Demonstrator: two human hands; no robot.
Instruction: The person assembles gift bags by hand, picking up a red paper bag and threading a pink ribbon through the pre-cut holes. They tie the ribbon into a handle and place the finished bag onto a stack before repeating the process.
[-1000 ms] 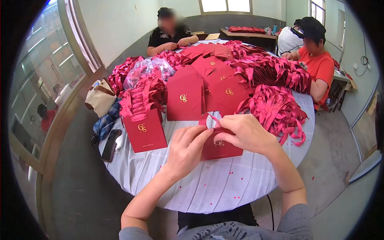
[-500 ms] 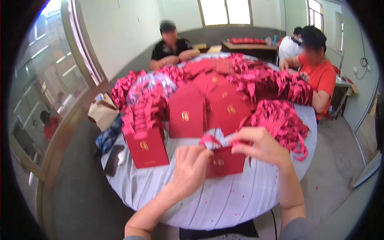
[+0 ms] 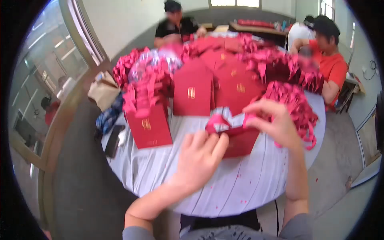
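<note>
A small red paper gift bag [image 3: 241, 144] stands in front of me near the table's edge, its top edge facing up. My left hand [image 3: 200, 158] is closed on the bag's near left top edge, its thumb hidden. At the right end of the opening, my right hand [image 3: 274, 122] pinches a pink ribbon [image 3: 249, 119] between thumb and fingers. Another looped pink ribbon [image 3: 218, 121] stands up from the bag's left side, beyond my left fingertips. Further left stands a finished-looking red bag [image 3: 149, 127] with a gold emblem, pink ribbons heaped over its top.
Flat red bags [image 3: 192, 94] lie stacked mid-table. Pink ribbon heaps [image 3: 290, 102] and a clear plastic bag [image 3: 154, 64] surround them. A phone [image 3: 115, 141] and a beige bag [image 3: 103, 90] lie left. Co-workers sit at the far side [image 3: 176, 28] and right [image 3: 334, 66].
The view has tilted down. My left fingers now reach further along the bag's top edge, and its opening shows more. My right hand still pinches at the right end.
</note>
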